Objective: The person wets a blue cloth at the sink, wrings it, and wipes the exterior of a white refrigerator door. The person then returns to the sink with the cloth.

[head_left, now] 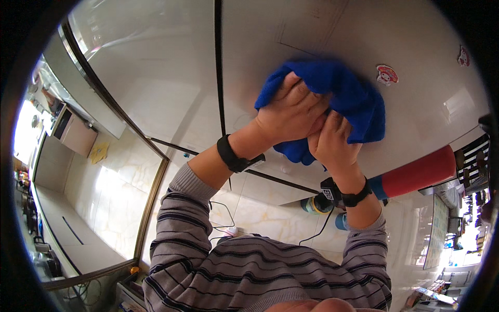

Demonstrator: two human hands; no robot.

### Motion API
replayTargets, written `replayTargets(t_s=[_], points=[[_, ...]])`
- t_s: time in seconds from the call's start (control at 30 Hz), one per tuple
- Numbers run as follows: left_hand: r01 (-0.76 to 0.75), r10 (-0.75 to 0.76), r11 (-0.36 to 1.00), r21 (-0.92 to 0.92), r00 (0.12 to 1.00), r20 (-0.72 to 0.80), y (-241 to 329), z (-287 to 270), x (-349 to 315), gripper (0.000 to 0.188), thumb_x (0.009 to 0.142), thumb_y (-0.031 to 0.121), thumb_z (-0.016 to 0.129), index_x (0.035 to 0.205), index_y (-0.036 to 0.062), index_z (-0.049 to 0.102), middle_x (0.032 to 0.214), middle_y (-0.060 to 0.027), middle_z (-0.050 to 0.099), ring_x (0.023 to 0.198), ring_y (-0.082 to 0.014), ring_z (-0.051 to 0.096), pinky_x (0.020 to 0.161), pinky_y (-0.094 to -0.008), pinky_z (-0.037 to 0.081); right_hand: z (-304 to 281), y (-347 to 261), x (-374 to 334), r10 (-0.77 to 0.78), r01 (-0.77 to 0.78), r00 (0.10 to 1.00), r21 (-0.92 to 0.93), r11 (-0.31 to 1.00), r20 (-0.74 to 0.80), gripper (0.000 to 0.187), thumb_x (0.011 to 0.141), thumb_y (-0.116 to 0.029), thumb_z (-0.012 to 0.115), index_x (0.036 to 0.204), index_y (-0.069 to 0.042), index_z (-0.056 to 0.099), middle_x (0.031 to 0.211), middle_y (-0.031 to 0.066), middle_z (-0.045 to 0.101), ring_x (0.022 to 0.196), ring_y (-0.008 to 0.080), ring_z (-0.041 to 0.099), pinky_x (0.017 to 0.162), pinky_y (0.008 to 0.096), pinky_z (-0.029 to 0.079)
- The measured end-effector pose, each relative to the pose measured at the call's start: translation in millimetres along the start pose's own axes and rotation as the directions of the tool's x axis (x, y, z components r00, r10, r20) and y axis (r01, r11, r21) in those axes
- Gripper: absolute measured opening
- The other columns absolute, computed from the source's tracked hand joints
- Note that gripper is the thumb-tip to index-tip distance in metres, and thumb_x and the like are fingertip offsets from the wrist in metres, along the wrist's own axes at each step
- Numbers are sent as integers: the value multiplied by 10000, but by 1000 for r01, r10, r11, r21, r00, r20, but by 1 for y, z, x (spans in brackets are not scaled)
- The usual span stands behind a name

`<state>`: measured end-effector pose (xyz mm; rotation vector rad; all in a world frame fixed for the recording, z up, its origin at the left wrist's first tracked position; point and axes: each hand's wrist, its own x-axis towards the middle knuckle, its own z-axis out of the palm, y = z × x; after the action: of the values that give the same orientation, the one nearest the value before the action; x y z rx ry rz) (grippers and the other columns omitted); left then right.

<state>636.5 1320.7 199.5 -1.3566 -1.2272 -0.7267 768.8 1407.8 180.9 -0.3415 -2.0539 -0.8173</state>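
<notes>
A bunched blue cloth [364, 104] is pressed against a glossy pale panel [260, 31]. My left hand [296, 110] lies over the cloth's left part, its fingers bent into the folds. Close beside it, my right hand [335, 141] grips the lower middle of the cloth, and most of its fingertips are hidden in the fabric. The two hands touch each other. Each wrist carries a black strap with a small dark device on it. Two small cartoon stickers, a nearer one [386, 75] and a farther one [463, 56], sit on the panel to the right.
A dark vertical seam [219, 67] divides the pale panels. To the left, a dark-framed opening shows a tiled floor [112, 192] with a yellow cloth [99, 153]. On the right juts a long red cylinder [421, 169]. A black cable [318, 229] hangs below my right wrist.
</notes>
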Motion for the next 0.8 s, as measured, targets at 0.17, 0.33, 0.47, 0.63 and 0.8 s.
replayTargets(t_s=[0.17, 0.33, 0.47, 0.63, 0.8], points=[[69, -68, 997, 25, 997, -49, -26, -9, -10, 285, 758, 344, 611, 911, 124, 707, 1049, -40, 645, 1088, -231, 543, 1078, -445, 300, 2, -22, 27, -70, 71, 997, 52, 996, -22, 589, 841, -439, 529, 1277, -44, 561, 1316, 236, 524, 1193, 388, 492, 1033, 526, 306], [145, -147, 982, 125, 989, 6, -47, -18, -35, 327, 800, 397, 592, 951, 133, 711, 1128, -65, 627, 1138, -277, 526, 1079, -497, 266, 6, -43, 42, -123, 126, 992, 168, 978, -29, 577, 788, -421, 600, 1273, -107, 573, 1275, 193, 556, 1160, 385, 512, 986, 549, 346], [196, -191, 973, 123, 980, -52, -58, -14, -68, 496, 892, 509, 508, 1211, 152, 637, 1342, -120, 528, 1299, -344, 412, 1118, -516, 184, 15, -66, 39, -170, 180, 984, 245, 953, -61, 577, 815, -389, 564, 1272, -37, 555, 1295, 211, 540, 1128, 382, 544, 971, 507, 404], [143, -151, 979, 146, 988, 42, -48, -6, -111, 601, 920, 528, 465, 1365, 126, 507, 1459, -174, 391, 1391, -382, 285, 1142, -511, 116, 17, -80, 23, -125, 73, 990, 528, 846, 63, 382, 764, -267, 675, 1110, -134, 585, 1160, 163, 575, 1061, 359, 563, 867, 476, 447], [157, -159, 985, 65, 987, 28, -25, 10, -136, 592, 877, 536, 545, 1341, 167, 527, 1440, -102, 441, 1383, -328, 318, 1148, -489, 131, 15, -70, 6, -100, 76, 995, 578, 813, 11, 362, 758, -214, 686, 1099, -136, 592, 1104, 138, 615, 969, 334, 612, 813, 430, 491]])
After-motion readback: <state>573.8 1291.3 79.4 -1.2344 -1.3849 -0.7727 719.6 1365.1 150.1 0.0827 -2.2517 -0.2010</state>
